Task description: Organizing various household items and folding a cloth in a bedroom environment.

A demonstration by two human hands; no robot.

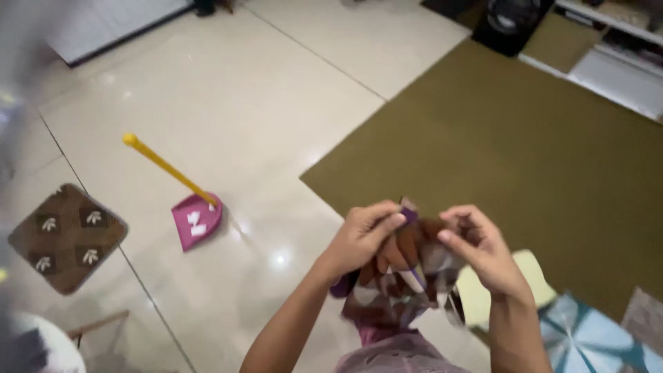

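Note:
Both of my hands hold up one patterned cloth [397,280], brown and purple with pale patches, in front of me at the lower middle of the head view. My left hand [362,235] pinches its top edge on the left side. My right hand [480,252] grips the top edge on the right side. The cloth hangs down bunched between my forearms and is blurred by motion. Its lower part reaches the bottom edge of the view.
A pink dustpan [197,220] with a long yellow handle [162,166] lies on the glossy tiled floor [228,90]. A brown patterned cushion [65,235] sits at the left. An olive carpet [511,152] covers the right. A blue patterned cushion [587,338] lies at the lower right.

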